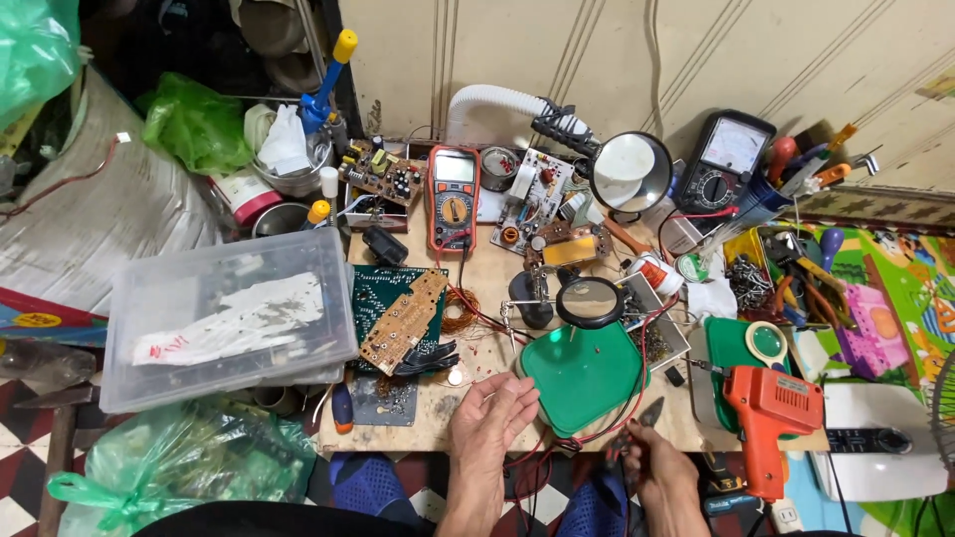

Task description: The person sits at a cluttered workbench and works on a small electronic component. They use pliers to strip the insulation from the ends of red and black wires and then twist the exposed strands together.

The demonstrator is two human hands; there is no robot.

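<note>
Left hand point(494, 413) rests at the surface point(438, 418) near edge, fingers apart, touching the green tray point(582, 373) at its nine o'clock; right hand point(652, 457) fingers clamp pliers point(637, 423) off the edge.

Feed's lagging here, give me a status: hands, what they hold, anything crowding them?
Left hand open, palm up, empty, beside green tray. Right hand gripping small pliers. Red wires run between the hands; orange soldering gun close right.

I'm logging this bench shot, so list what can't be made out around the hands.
- Right hand, head view: tool tip too small to identify.
- Left hand: palm up, any small part on it too tiny to see.
- Orange soldering gun: cord cut off by bottom edge.
</note>
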